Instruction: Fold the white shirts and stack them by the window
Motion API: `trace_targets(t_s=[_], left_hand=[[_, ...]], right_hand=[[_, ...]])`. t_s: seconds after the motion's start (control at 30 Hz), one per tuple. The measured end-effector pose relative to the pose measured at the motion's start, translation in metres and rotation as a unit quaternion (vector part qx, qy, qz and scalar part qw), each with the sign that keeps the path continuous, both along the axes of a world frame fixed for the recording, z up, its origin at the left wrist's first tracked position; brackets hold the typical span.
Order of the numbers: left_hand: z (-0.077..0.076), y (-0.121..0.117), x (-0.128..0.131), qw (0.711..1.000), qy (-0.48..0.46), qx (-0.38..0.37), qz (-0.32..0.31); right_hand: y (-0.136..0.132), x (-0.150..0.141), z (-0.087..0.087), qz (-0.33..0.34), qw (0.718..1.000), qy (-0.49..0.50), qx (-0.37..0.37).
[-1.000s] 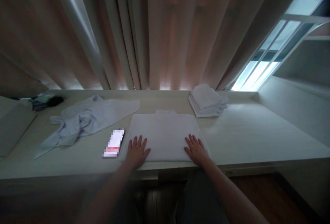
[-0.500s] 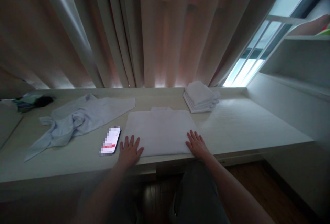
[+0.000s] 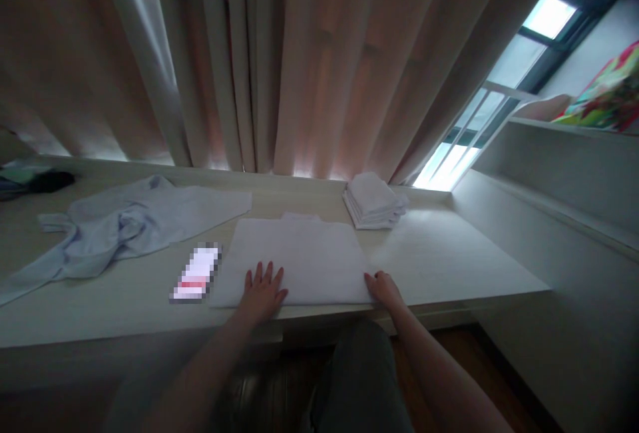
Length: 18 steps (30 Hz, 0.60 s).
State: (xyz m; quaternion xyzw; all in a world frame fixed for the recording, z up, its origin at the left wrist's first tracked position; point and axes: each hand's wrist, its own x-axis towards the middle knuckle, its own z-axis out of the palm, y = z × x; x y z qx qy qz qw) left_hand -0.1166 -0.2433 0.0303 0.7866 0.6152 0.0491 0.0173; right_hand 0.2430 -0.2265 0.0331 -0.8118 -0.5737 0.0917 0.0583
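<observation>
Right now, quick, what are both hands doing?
Left hand: open, flat on the folded white cloth.
Right hand: curled at its right edge; can't tell if gripping.

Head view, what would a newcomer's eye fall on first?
Probably the bright phone, just left of the folded garment. The left hand lies flat on that garment, the right hand at its right edge. Curtains span the background; a multicoloured thing sits at upper right.

The white garment (image 3: 309, 257) is folded into a flat, wide shape with nearly straight borders. It lies on the worktop (image 3: 474, 253), in the lower centre of the frame. From its upper border, a short collar-like band (image 3: 300, 217) comes out; its lower border is close to the worktop's front edge.
</observation>
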Motion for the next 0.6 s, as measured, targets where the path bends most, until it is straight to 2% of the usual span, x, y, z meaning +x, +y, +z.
trace_targets(t_s=[0.13, 0.27, 0.43, 0.6], left_hand=[[-0.008, 0.000, 0.015, 1.000, -0.017, -0.005, 0.015], [-0.014, -0.002, 0.016, 0.998, -0.060, 0.019, 0.011], [-0.012, -0.006, 0.015, 0.995, -0.101, 0.009, 0.020], [-0.014, -0.005, 0.014, 0.992, -0.121, 0.003, 0.025]], right_hand=[[0.001, -0.002, -0.002, -0.026, 0.999, 0.027, -0.015], [0.004, -0.004, -0.001, -0.028, 0.997, 0.066, -0.010], [0.008, -0.005, 0.008, 0.000, 0.989, 0.145, 0.015], [0.004, -0.012, 0.017, 0.038, 0.966, 0.251, 0.047]])
